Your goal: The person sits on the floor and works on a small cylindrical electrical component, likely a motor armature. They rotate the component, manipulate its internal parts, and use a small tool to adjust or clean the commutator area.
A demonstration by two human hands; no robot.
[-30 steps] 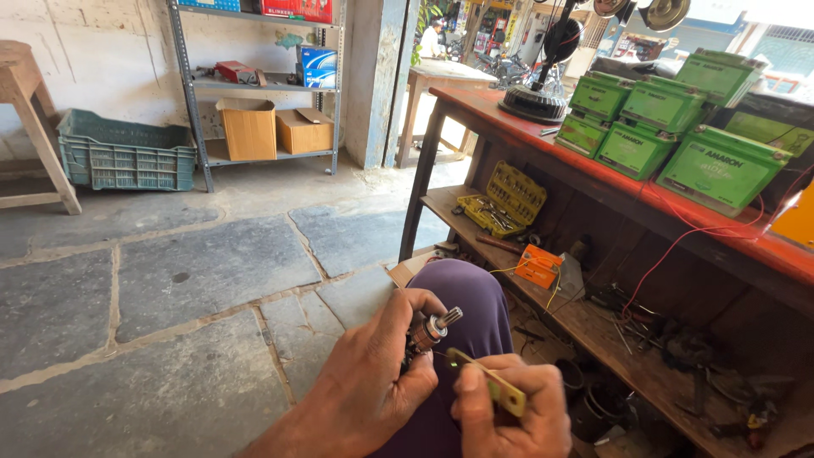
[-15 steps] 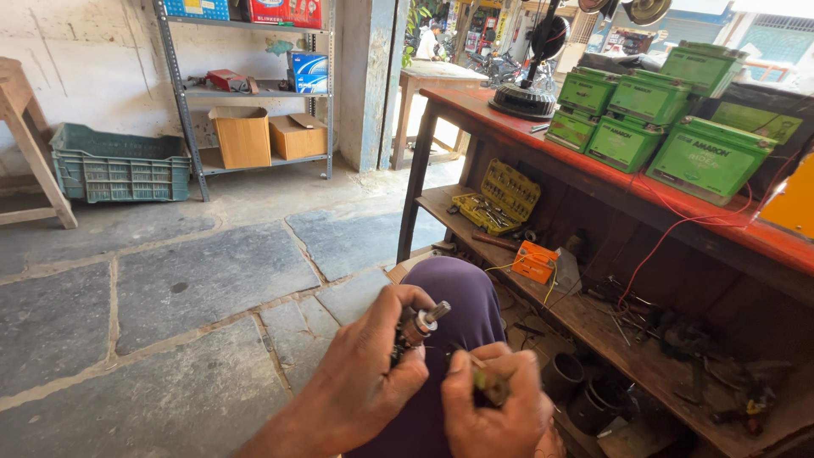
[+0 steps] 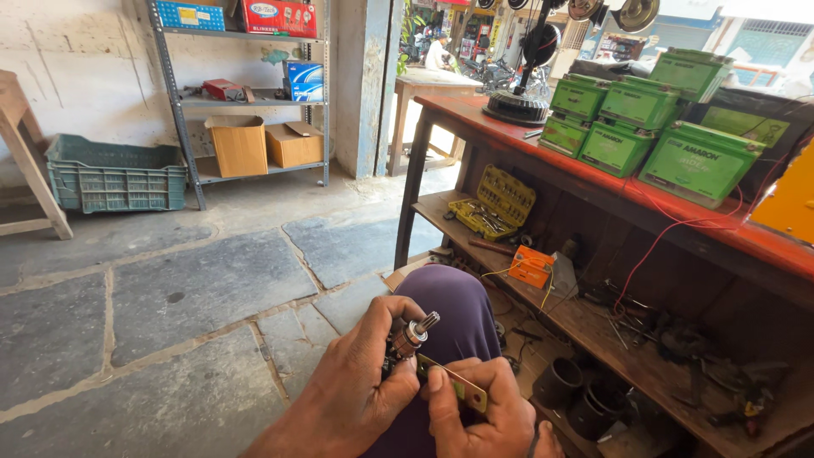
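Metal shows between the two hands at the near edge of the head view: the left hand has its fingers closed around a small motor armature, whose splined shaft tip points up and to the right, over the purple-clad knee. The right hand pinches a thin yellow-green strip tool between thumb and forefinger, its fingers closed on it, and the strip's far end touches the armature's lower body. Half a second ago the right hand sat lower and the strip was mostly hidden in its grip; now the strip shows along its length and lies against the part. The armature has stayed in the same grasp, tilted much as before.

To the right stands a red-topped table bearing green battery boxes, with a yellow socket set case and an orange box on its lower shelf. Far left on the stone floor sits a green plastic crate, beside a metal rack holding cardboard boxes. The view has swung slightly, so the crate appears more fully than earlier.
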